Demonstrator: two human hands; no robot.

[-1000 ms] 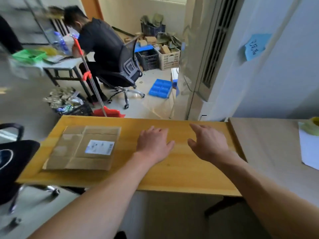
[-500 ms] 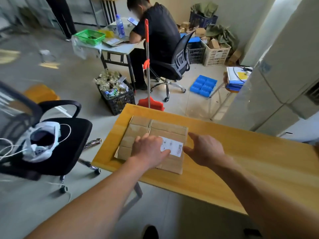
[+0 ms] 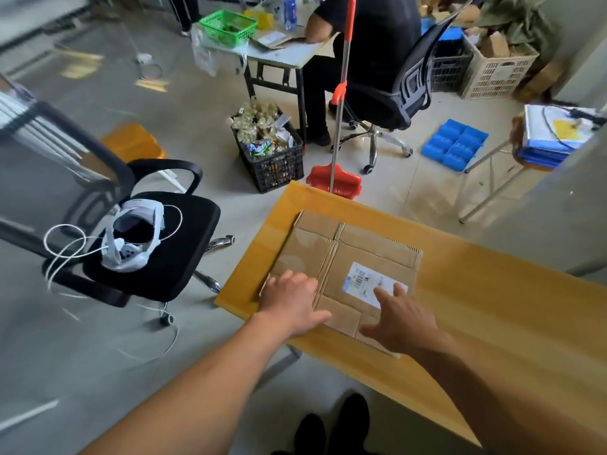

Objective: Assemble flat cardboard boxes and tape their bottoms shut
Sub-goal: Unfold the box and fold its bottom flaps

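A flattened brown cardboard box [image 3: 354, 254] with a white shipping label [image 3: 364, 282] lies at the left end of the yellow wooden table [image 3: 492, 323]. My left hand [image 3: 292, 303] lies flat over the box's near left corner, fingers spread. My right hand [image 3: 400, 320] hovers over or touches the box's near right part, fingers straight and spread, fingertips by the label. Neither hand grips anything. No tape is in view.
A black office chair [image 3: 170, 244] with a white headset and cable stands left of the table. Beyond the table stand a black crate of rubbish [image 3: 272, 159] and a red broom [image 3: 338, 172], and a person sits in a chair at a desk [image 3: 285, 50]. Blue trays [image 3: 455, 144] lie on the floor.
My view swung left and down toward the box. Both hands moved left from the bare tabletop onto the flat cardboard box.
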